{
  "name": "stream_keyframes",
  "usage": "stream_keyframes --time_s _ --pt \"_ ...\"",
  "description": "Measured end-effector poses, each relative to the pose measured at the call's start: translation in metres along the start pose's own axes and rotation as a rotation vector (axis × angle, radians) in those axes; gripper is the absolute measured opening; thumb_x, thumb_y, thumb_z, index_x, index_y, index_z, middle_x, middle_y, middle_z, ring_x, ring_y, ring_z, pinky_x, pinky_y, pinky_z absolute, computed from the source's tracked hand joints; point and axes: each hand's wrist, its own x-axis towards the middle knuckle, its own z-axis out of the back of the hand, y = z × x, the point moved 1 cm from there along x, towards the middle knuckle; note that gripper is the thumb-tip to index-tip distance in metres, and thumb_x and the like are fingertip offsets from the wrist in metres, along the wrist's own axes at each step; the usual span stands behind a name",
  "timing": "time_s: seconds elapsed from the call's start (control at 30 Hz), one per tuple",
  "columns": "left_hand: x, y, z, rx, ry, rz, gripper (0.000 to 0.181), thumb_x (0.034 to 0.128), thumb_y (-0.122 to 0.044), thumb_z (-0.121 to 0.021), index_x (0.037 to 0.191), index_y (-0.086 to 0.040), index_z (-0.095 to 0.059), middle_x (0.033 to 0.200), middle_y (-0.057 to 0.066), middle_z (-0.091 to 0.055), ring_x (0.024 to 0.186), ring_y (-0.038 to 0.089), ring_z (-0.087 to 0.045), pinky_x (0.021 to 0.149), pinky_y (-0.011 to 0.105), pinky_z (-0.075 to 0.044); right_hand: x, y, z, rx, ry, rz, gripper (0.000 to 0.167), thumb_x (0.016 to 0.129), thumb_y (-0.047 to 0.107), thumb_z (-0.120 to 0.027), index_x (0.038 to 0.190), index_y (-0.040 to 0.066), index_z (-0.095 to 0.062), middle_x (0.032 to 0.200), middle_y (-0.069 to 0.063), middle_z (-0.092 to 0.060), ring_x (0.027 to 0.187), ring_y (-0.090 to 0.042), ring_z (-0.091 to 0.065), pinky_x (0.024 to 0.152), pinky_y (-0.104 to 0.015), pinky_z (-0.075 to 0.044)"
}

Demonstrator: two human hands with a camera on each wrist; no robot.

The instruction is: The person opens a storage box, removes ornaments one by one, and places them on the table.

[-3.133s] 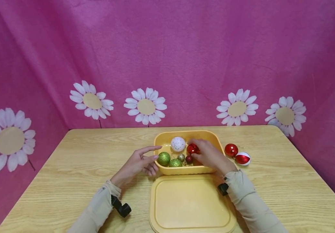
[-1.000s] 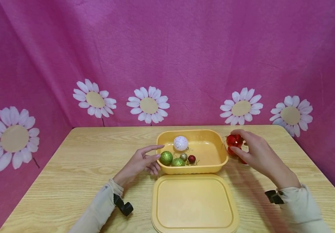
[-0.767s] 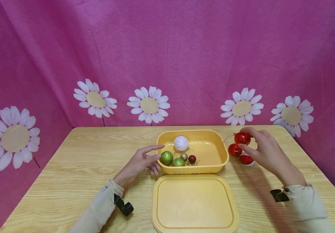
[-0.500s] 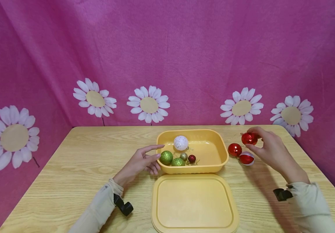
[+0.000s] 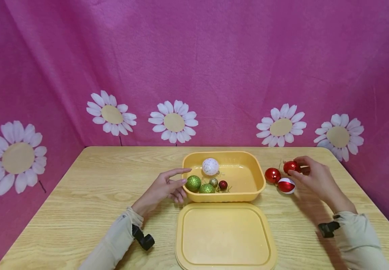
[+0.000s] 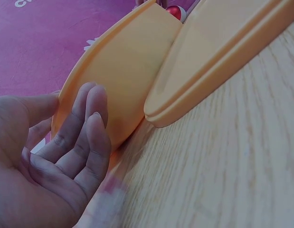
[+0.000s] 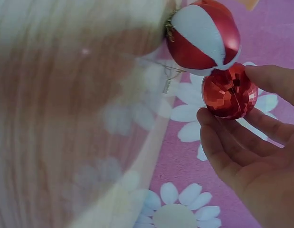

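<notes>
At the table's right, my right hand holds a shiny red Christmas bauble between thumb and fingers. In the right wrist view that faceted bauble is pinched close to a red-and-white bauble. Another red bauble and the red-and-white one lie just left of the held one. My left hand rests at the left end of a yellow box, thumb and index finger at its rim. Inside the box lie a white speckled bauble, two green glitter ones, a small gold one and a small dark red one.
A yellow lid lies flat on the wooden table, in front of the box. Behind the table hangs a pink curtain with daisies.
My right hand has carried the red bauble out of the box to the right and lowered it beside the other two. My left hand has stayed at the box.
</notes>
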Motion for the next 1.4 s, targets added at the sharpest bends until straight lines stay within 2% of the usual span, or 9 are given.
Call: stream_keyframes --time_s 0.1,0.17,0.23,0.47,0.67,0.83,1.13,1.4 --pt "0.0 0.0 0.0 -0.002 0.0 -0.001 0.053 0.1008 -0.021 -0.061 0.149 -0.008 -0.045 0.072 0.015 -0.07 0.057 0.018 -0.067 0.052 0.027 -0.056 0.0 -0.003 -0.004 0.003 0.053 -0.054 0.043 0.092 0.018 -0.074 0.12 -0.009 -0.057 0.108 -0.031 -0.066 0.093 -0.044 -0.068 0.074 -0.031 -0.06" --pt "0.0 0.001 0.0 -0.003 -0.001 -0.002 0.053 0.1008 -0.021 -0.062 0.149 -0.008 -0.045 0.072 0.015 -0.07 0.057 0.018 -0.067 0.052 0.026 -0.056 -0.001 -0.004 -0.006 0.006 0.092 -0.093 0.046 0.095 0.024 -0.071 0.123 -0.008 -0.056 0.112 -0.031 -0.065 0.097 -0.044 -0.066 0.079 -0.045 -0.06" --pt "0.0 0.001 0.0 -0.002 -0.002 -0.003 0.053 0.1006 -0.021 -0.062 0.149 -0.008 -0.045 0.072 0.015 -0.07 0.057 0.017 -0.067 0.052 0.026 -0.056 -0.001 -0.005 -0.008 0.005 0.118 -0.12 0.049 0.097 0.029 -0.068 0.125 -0.008 -0.055 0.114 -0.031 -0.064 0.1 -0.044 -0.065 0.083 -0.053 -0.057" --pt "0.0 0.002 0.0 0.001 -0.004 -0.002 0.054 0.1 -0.022 -0.063 0.149 -0.008 -0.045 0.073 0.017 -0.07 0.057 0.017 -0.067 0.052 0.027 -0.056 -0.004 -0.01 -0.012 0.008 0.157 -0.16 0.048 0.099 0.031 -0.064 0.126 -0.007 -0.055 0.114 -0.028 -0.065 0.104 -0.041 -0.062 0.087 -0.048 -0.053" --pt "0.0 0.001 0.0 0.013 -0.005 0.007 0.054 0.1004 -0.024 -0.062 0.15 -0.009 -0.045 0.074 0.015 -0.071 0.058 0.018 -0.067 0.053 0.027 -0.056 -0.003 -0.01 -0.014 0.013 0.19 -0.181 0.049 0.101 0.031 -0.06 0.129 -0.007 -0.051 0.118 -0.032 -0.063 0.108 -0.045 -0.061 0.092 -0.059 -0.05" --pt "-0.001 0.0 0.0 0.02 -0.009 0.019 0.055 0.1003 -0.026 -0.062 0.15 -0.011 -0.045 0.075 0.015 -0.071 0.058 0.018 -0.067 0.054 0.028 -0.056 -0.004 -0.007 -0.014 0.002 0.227 -0.193 0.05 0.102 0.031 -0.058 0.132 -0.007 -0.049 0.121 -0.033 -0.061 0.109 -0.046 -0.06 0.091 -0.06 -0.051" --pt "-0.001 0.0 0.001 0.019 -0.001 0.01 0.053 0.1007 -0.027 -0.062 0.149 -0.012 -0.046 0.077 0.019 -0.071 0.059 0.018 -0.067 0.055 0.029 -0.057 -0.001 -0.006 -0.008 -0.039 0.184 -0.129 0.044 0.102 0.027 -0.059 0.126 -0.01 -0.055 0.115 -0.033 -0.064 0.103 -0.046 -0.063 0.088 -0.06 -0.052" --pt "-0.002 0.001 0.0 0.014 0.006 0.001 0.054 0.1009 -0.025 -0.061 0.15 -0.01 -0.044 0.077 0.02 -0.071 0.058 0.018 -0.067 0.054 0.03 -0.057 -0.002 -0.002 0.0 -0.051 0.101 -0.016 0.031 0.099 0.016 -0.063 0.12 -0.007 -0.061 0.108 -0.032 -0.068 0.096 -0.046 -0.067 0.08 -0.06 -0.054"
